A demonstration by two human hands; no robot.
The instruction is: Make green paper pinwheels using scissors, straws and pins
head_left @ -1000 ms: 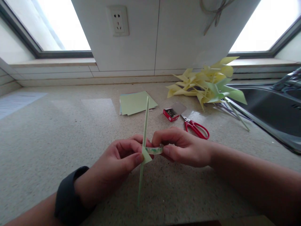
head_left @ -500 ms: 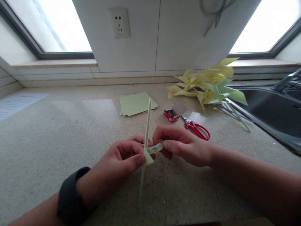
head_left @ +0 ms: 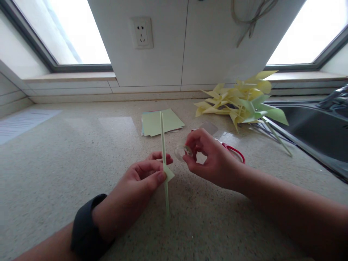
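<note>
The left hand (head_left: 144, 178) gripped the stick (head_left: 163, 141), nearly upright; the right hand (head_left: 216, 161) pinched the tape (head_left: 179, 153), just apart from the stick.

11 o'clock: white wall socket (head_left: 141, 33) on the pale panelled wall (head_left: 160, 69). Between 1 and 2, I log a looped cord (head_left: 252, 23) hanging. Bright left window (head_left: 67, 32) at 10, right window (head_left: 304, 34) at 2. At 3, dark sink (head_left: 310, 125) set into the speckled table (head_left: 89, 156), metal tap (head_left: 335, 97) behind. At 9, printed sheet (head_left: 25, 125) lying flat; I can't read it.
</note>
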